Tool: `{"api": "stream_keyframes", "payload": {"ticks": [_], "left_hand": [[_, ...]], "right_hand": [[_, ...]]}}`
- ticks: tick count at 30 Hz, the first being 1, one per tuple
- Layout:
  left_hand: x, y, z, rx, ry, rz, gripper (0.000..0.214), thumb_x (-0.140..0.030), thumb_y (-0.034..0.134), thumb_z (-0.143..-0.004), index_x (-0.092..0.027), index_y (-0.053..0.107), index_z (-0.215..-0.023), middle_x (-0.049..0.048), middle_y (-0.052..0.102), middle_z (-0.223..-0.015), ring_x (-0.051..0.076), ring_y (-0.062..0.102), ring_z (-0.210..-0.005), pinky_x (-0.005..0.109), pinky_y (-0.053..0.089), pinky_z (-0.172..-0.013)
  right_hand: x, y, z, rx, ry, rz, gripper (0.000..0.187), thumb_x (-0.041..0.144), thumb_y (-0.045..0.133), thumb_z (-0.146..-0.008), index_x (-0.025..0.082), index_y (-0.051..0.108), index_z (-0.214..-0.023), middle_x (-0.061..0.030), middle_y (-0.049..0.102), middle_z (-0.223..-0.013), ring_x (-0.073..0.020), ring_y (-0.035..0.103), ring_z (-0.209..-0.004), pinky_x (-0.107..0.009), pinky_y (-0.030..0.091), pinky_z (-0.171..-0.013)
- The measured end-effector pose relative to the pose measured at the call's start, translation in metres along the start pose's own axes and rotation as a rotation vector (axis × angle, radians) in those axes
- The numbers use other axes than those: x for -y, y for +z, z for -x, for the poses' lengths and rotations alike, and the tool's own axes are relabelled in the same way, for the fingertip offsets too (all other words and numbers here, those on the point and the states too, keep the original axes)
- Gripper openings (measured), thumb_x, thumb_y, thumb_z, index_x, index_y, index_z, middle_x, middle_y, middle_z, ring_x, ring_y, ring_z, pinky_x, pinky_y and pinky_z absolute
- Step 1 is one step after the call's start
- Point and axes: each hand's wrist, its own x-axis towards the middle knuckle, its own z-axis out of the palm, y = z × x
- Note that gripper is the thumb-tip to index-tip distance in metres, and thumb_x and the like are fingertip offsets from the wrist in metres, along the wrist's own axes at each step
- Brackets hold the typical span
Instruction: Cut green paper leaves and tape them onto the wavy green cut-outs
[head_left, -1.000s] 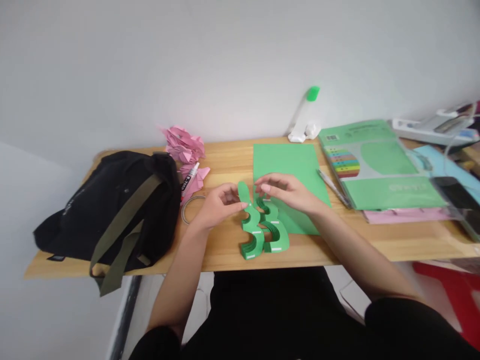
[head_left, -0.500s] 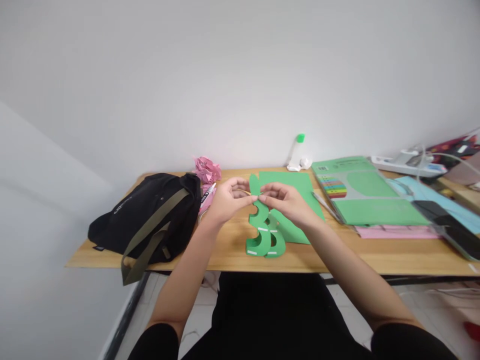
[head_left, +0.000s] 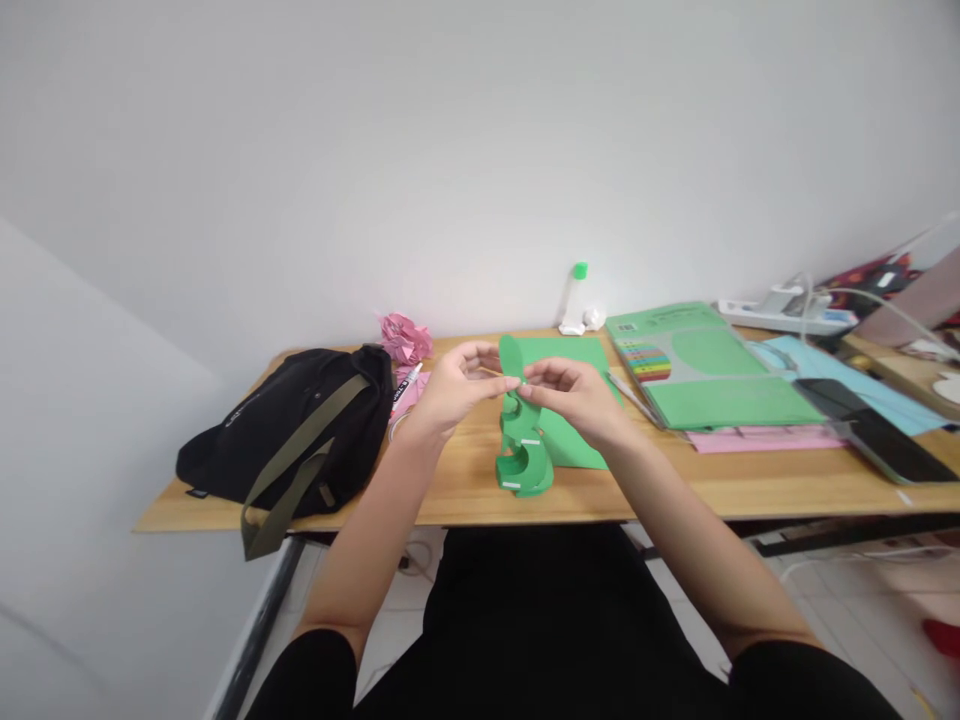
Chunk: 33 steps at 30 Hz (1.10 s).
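Both hands pinch a curled green paper cut-out (head_left: 531, 428) near its upper part, above the table. My left hand (head_left: 459, 392) grips it from the left between thumb and fingers, and my right hand (head_left: 571, 396) does the same from the right, the thumb tips almost meeting. A rounded end of the paper stands up between the hands. Lower down it hangs in curved loops with white strips, which look like tape, on the edges. Behind it, a flat green sheet (head_left: 576, 440) lies on the table, partly covered by my right hand.
On the left are a black bag (head_left: 300, 430), crumpled pink paper (head_left: 405, 338) and a glue tube (head_left: 406, 388). A green-capped bottle (head_left: 576, 300) stands by the wall. Rightward lie a pen (head_left: 631, 398), a green paper pack (head_left: 712, 365), a phone (head_left: 877, 430) and a power strip (head_left: 787, 314).
The green paper cut-out has turned, so its lower loops now overlap more and its upper end looks wider. Both hands keep their pinch on it. The view has shifted slightly.
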Motion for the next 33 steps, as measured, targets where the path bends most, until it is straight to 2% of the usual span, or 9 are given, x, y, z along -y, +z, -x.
{"api": "stream_keyframes", "payload": {"ticks": [4,8,11,14,19,25,28,31,33], "left_hand": [[0.000,0.003,0.003,0.007,-0.004,0.075,0.047,-0.023,0.085,-0.051,-0.015,0.063,-0.093,0.0030,0.067,-0.089,0.014,0.062,-0.082,0.027,0.048,-0.073],[0.006,0.004,0.012,-0.019,-0.064,0.114,0.038,-0.038,0.079,-0.061,-0.016,0.065,-0.089,0.0045,0.066,-0.089,0.013,0.061,-0.078,0.025,0.047,-0.066],[0.013,0.008,0.019,-0.013,-0.112,0.081,0.039,-0.050,0.074,-0.064,-0.016,0.066,-0.083,0.0041,0.065,-0.083,0.013,0.060,-0.071,0.023,0.047,-0.059],[0.018,0.013,0.022,-0.032,-0.093,-0.005,0.039,-0.054,0.071,-0.066,-0.017,0.067,-0.080,0.0011,0.061,-0.070,0.012,0.056,-0.064,0.021,0.044,-0.052],[0.023,0.021,0.022,-0.120,-0.005,-0.087,0.036,-0.053,0.070,-0.067,-0.018,0.068,-0.076,-0.0004,0.060,-0.065,0.012,0.054,-0.059,0.021,0.042,-0.049],[0.026,0.027,0.021,-0.195,-0.018,-0.108,0.029,-0.047,0.070,-0.066,-0.021,0.064,-0.075,-0.0020,0.058,-0.058,0.014,0.057,-0.057,0.024,0.041,-0.048],[0.026,0.028,0.021,-0.203,-0.008,-0.107,0.023,-0.042,0.069,-0.068,-0.021,0.061,-0.071,-0.0026,0.057,-0.056,0.014,0.055,-0.055,0.025,0.042,-0.050],[0.026,0.028,0.023,-0.198,-0.002,-0.101,0.020,-0.038,0.069,-0.068,-0.020,0.060,-0.068,-0.0032,0.056,-0.057,0.012,0.053,-0.053,0.025,0.043,-0.052],[0.026,0.029,0.025,-0.194,-0.006,-0.098,0.021,-0.038,0.069,-0.068,-0.020,0.059,-0.066,-0.0040,0.054,-0.055,0.011,0.052,-0.052,0.025,0.044,-0.053]], "right_hand": [[0.006,0.000,0.002,-0.036,0.001,-0.046,0.031,0.031,0.085,-0.050,0.017,0.067,-0.071,0.0015,0.067,-0.067,-0.0105,0.060,-0.062,-0.025,0.047,-0.061],[0.006,0.000,0.004,-0.092,0.043,-0.081,0.034,0.034,0.085,-0.049,0.018,0.066,-0.071,0.0019,0.065,-0.067,-0.0096,0.056,-0.058,-0.023,0.042,-0.052],[0.005,0.003,0.007,-0.111,0.072,-0.113,0.035,0.036,0.084,-0.048,0.018,0.065,-0.072,0.0017,0.065,-0.066,-0.0095,0.056,-0.056,-0.022,0.042,-0.051],[0.006,0.007,0.010,-0.115,0.069,-0.121,0.035,0.037,0.084,-0.048,0.019,0.064,-0.071,0.0016,0.064,-0.064,-0.0103,0.056,-0.057,-0.023,0.043,-0.052],[0.006,0.012,0.014,-0.174,0.032,-0.125,0.040,0.037,0.086,-0.044,0.018,0.063,-0.071,0.0024,0.062,-0.062,-0.0101,0.056,-0.057,-0.024,0.044,-0.056],[-0.003,0.012,0.012,-0.159,-0.007,-0.097,0.042,0.038,0.084,-0.050,0.019,0.060,-0.078,0.0020,0.062,-0.067,-0.0119,0.058,-0.062,-0.026,0.047,-0.059],[-0.004,0.009,0.012,-0.116,-0.012,-0.044,0.043,0.036,0.083,-0.053,0.019,0.058,-0.082,0.0032,0.059,-0.066,-0.0111,0.056,-0.060,-0.025,0.046,-0.056],[0.003,0.002,0.012,-0.022,0.011,0.031,0.042,0.037,0.080,-0.058,0.019,0.059,-0.089,0.0028,0.058,-0.072,-0.0108,0.054,-0.060,-0.024,0.044,-0.050],[0.009,-0.002,0.009,-0.007,-0.021,0.079,0.039,0.038,0.078,-0.061,0.019,0.061,-0.090,0.0024,0.057,-0.074,-0.0102,0.053,-0.060,-0.023,0.042,-0.049]]}}
